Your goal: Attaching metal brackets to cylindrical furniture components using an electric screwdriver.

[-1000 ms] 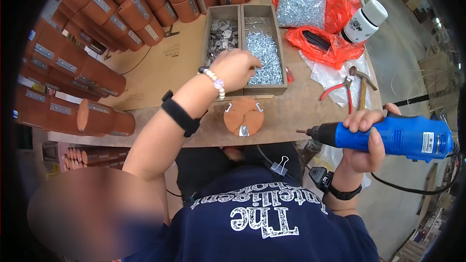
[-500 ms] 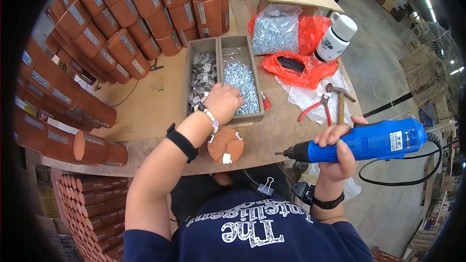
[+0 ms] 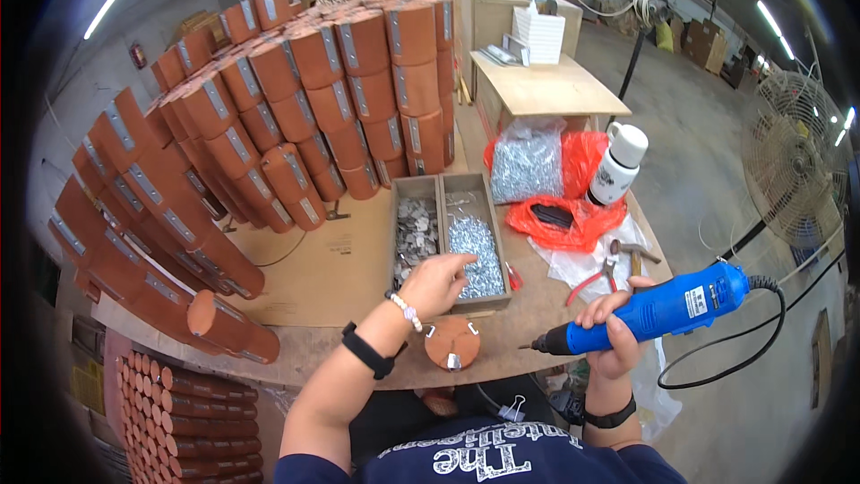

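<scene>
My left hand (image 3: 437, 285), with a beaded bracelet and a black band on its arm, reaches over the divider of a two-part grey tray (image 3: 494, 303). Its fingers are curled above the loose silver screws (image 3: 475, 242) in the right compartment; whatever they hold is hidden. Flat grey metal pieces (image 3: 416, 231) fill the left compartment. In my right hand (image 3: 614, 332) is a blue corded electric screwdriver (image 3: 667, 312), its bit pointing left. Between the hands a round reddish-brown piece (image 3: 453, 341) with small metal clips on its rim rests at the table's near edge.
Reddish-brown cylinders with metal strips (image 3: 349, 99) are stacked at the far left, more (image 3: 193, 417) below the table. At the right lie a bag of screws (image 3: 527, 161), a red bag (image 3: 573, 231), a white flask (image 3: 616, 166), pliers (image 3: 595, 281) and a hammer (image 3: 636, 253). A fan (image 3: 788, 157) stands beyond.
The view has tilted upward, bringing the far stacks and a person behind them into sight. My left hand stays at the tray, its fingers over the screws. The screwdriver remains in my right hand.
</scene>
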Available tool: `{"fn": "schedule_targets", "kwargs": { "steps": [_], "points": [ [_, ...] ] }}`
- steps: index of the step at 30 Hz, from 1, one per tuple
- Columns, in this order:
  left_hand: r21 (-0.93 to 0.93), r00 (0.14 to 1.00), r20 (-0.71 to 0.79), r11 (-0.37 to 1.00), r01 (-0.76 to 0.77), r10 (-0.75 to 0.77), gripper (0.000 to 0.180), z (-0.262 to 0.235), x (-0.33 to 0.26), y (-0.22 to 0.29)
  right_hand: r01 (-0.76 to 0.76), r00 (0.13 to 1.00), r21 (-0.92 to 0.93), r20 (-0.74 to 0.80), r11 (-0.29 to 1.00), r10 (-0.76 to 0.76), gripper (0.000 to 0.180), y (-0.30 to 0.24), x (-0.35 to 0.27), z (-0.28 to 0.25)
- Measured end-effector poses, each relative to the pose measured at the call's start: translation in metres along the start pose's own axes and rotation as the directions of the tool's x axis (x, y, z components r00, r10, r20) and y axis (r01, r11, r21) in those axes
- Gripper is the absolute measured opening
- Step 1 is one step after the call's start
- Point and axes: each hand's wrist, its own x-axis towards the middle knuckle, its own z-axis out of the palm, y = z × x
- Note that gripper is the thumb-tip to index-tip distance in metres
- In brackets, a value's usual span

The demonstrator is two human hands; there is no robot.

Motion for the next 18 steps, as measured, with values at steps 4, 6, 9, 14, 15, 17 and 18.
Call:
{"fn": "schedule_targets", "kwargs": {
  "steps": [4, 6, 9, 14, 15, 17, 18],
  "points": [
    [0.019, 0.999, -0.005, 0.998, -0.053, 0.053, 0.018, -0.015, -0.018, 0.031, 0.008, 1.0, 0.047, -0.011, 0.999, -0.007, 0.05, -0.005, -0.001, 0.004],
    [-0.163, 1.0, 0.0, 0.987, 0.004, -0.004, 0.01, -0.018, -0.029, 0.043, 0.011, 1.0, 0.087, 0.0, 0.996, -0.011, 0.05, -0.009, 0.001, 0.009],
    [-0.27, 0.998, -0.01, 0.961, 0.057, -0.063, 0.009, -0.018, -0.045, 0.058, 0.003, 1.0, 0.121, 0.01, 0.993, -0.005, 0.05, -0.013, 0.003, 0.013],
    [-0.432, 0.99, -0.012, 0.893, 0.124, -0.143, 0.005, -0.015, -0.068, 0.085, 0.046, 0.995, 0.193, 0.08, 0.98, -0.062, 0.052, -0.022, 0.003, 0.023],
    [-0.443, 0.988, -0.001, 0.886, 0.138, -0.155, 0.005, -0.011, -0.073, 0.085, 0.06, 0.991, 0.229, 0.104, 0.972, -0.086, 0.052, -0.023, 0.003, 0.026],
    [-0.671, 0.952, 0.062, 0.694, 0.261, -0.298, 0.006, 0.001, -0.087, 0.084, 0.046, 0.99, 0.234, 0.118, 0.971, -0.076, 0.052, -0.024, 0.0, 0.029],
    [-0.724, 0.929, 0.126, 0.608, 0.326, -0.349, 0.009, 0.005, -0.09, 0.084, 0.053, 0.988, 0.245, 0.131, 0.968, -0.087, 0.052, -0.025, -0.001, 0.03]
  ]
}}
